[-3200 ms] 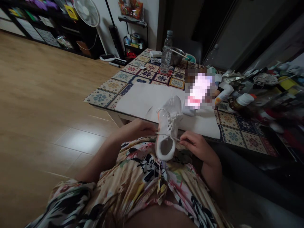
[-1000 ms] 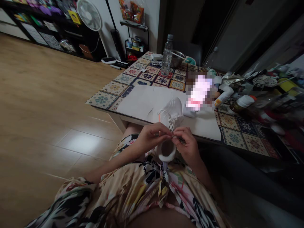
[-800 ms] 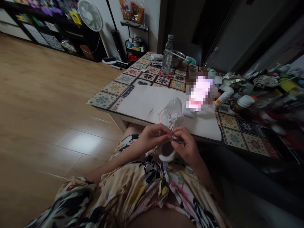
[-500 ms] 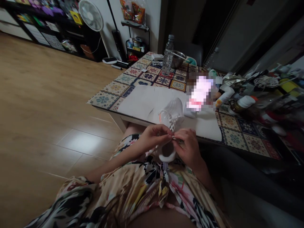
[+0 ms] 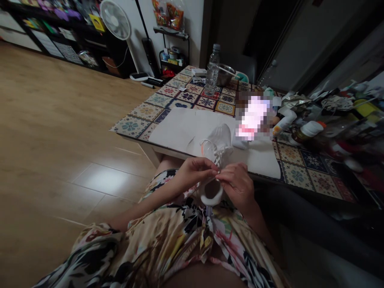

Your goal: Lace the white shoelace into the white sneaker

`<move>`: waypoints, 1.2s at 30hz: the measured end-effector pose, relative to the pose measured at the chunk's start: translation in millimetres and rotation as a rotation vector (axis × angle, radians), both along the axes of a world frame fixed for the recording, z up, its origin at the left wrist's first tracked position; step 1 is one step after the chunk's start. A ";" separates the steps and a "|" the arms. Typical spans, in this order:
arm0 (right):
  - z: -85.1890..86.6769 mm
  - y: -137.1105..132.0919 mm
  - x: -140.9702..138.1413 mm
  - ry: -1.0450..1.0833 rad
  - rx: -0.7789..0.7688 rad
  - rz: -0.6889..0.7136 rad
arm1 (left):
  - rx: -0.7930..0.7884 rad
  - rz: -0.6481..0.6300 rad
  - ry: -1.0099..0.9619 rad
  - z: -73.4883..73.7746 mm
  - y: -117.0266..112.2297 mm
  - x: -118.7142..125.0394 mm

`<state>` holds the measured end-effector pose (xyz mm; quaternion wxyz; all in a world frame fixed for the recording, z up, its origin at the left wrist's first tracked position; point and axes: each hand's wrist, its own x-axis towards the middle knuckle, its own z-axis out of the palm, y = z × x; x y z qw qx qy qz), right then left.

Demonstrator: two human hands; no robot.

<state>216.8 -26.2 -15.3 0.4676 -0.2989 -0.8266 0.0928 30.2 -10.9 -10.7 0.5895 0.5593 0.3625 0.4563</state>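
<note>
A white sneaker (image 5: 216, 145) lies with its toe on the table's white sheet (image 5: 180, 127) and its heel opening toward my lap. My left hand (image 5: 193, 173) and my right hand (image 5: 237, 184) meet just above the heel opening. Both pinch the white shoelace (image 5: 218, 157) between fingertips, thumbs and forefingers pressed together. The lace runs up through the eyelets toward the toe. Floral fabric (image 5: 180, 236) covers my lap beneath the shoe.
The low table with a patterned tile cloth (image 5: 141, 116) holds a water bottle (image 5: 211, 72), a metal bowl (image 5: 223, 74) and a crowd of bottles and clutter (image 5: 324, 120) on the right. A fan (image 5: 115, 20) and shelves stand beyond the wooden floor.
Three seconds ago my hands were apart, pulling the lace sideways on each side of the shoe. They have come together over the heel opening and stay pinched there, shifting only slightly.
</note>
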 end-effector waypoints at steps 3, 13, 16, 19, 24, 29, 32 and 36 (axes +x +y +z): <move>-0.6 0.4 -1.8 0.020 0.043 -0.031 | 0.014 0.003 0.004 -2.6 0.5 -1.0; 1.4 -0.5 12.4 -0.099 0.073 0.084 | 0.084 0.114 -0.116 -15.4 19.2 1.6; 3.6 0.3 13.7 -0.107 0.018 0.170 | 0.208 0.147 -0.018 -19.7 26.6 2.8; 4.1 2.6 12.0 -0.060 -0.020 0.212 | 0.283 0.182 0.001 -20.5 31.3 5.7; 2.3 6.7 9.3 0.008 -0.027 0.267 | 0.326 0.217 -0.056 -19.2 34.4 11.0; 2.4 5.9 9.6 -0.019 -0.029 0.276 | 0.330 0.151 0.008 -21.2 34.6 3.8; 2.6 3.9 10.1 -0.064 -0.034 0.143 | 0.361 0.095 0.072 -23.3 32.4 -7.8; 1.3 3.7 9.8 -0.128 -0.077 -0.014 | 0.468 0.082 0.167 -18.5 23.6 -21.9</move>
